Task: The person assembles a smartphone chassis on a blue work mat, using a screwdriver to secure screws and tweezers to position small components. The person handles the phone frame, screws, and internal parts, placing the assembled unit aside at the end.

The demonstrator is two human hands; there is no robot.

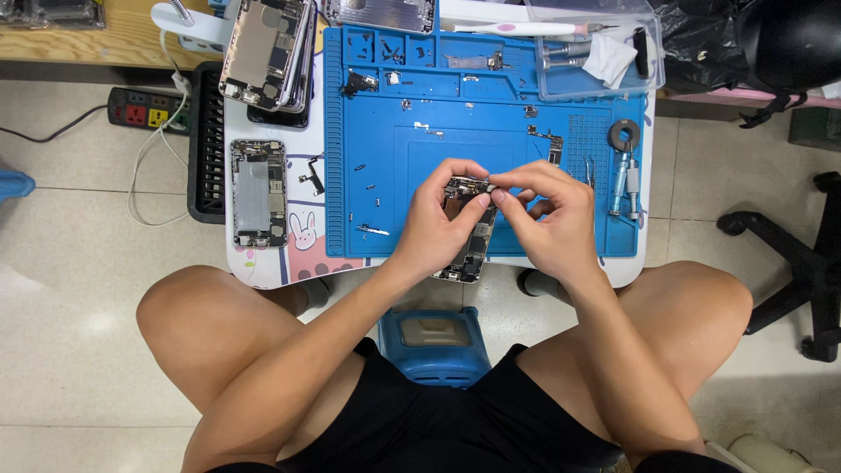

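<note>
I see a small white table (263, 263) | blue work mat (491, 131) covers most of it | opened phone chassis (258, 193) lies left of mat | stack of phone housings (267, 52) at back-left | clear plastic tray (596, 52) at back-right

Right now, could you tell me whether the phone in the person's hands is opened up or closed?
Opened up: the phone shows bare internal boards and metal parts, no screen over them. The left hand grips it; right hand fingers pinch at its top edge.

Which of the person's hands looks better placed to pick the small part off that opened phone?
Probably the right hand: its fingers already pinch at the top edge of the opened phone, while the left hand grips the phone's body to steady it.
</note>
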